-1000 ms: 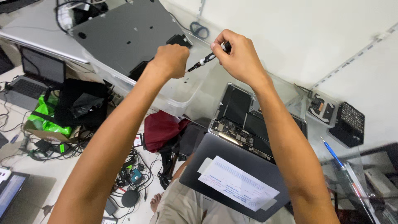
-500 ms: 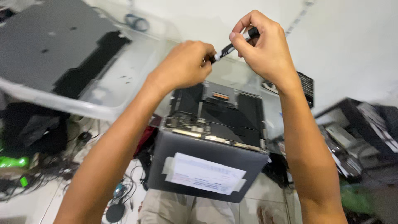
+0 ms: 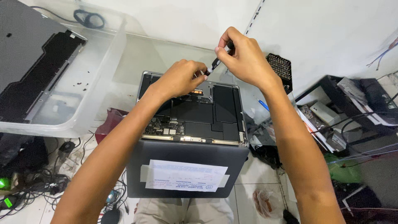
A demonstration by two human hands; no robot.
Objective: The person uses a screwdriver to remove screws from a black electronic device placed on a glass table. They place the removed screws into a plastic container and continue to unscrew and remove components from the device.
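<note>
An opened grey laptop (image 3: 195, 120) lies on a glass table with its bottom cover off, showing black battery cells and a circuit board. Its lid (image 3: 186, 166) hangs toward me with a white paper sheet (image 3: 184, 176) taped on. My right hand (image 3: 244, 58) grips a small black screwdriver (image 3: 216, 63) above the laptop's far edge. My left hand (image 3: 180, 79) pinches at the screwdriver's tip, fingers closed around it.
A clear plastic tray (image 3: 103, 70) at left holds a grey laptop cover (image 3: 29, 58) and small screws. A black bit holder (image 3: 280, 68) stands right of the laptop. Cables and clutter cover the floor at left and the shelves at right.
The view has swung so the laptop is now centred. Both hands stay together on the screwdriver and sit lower over the laptop's far edge.
</note>
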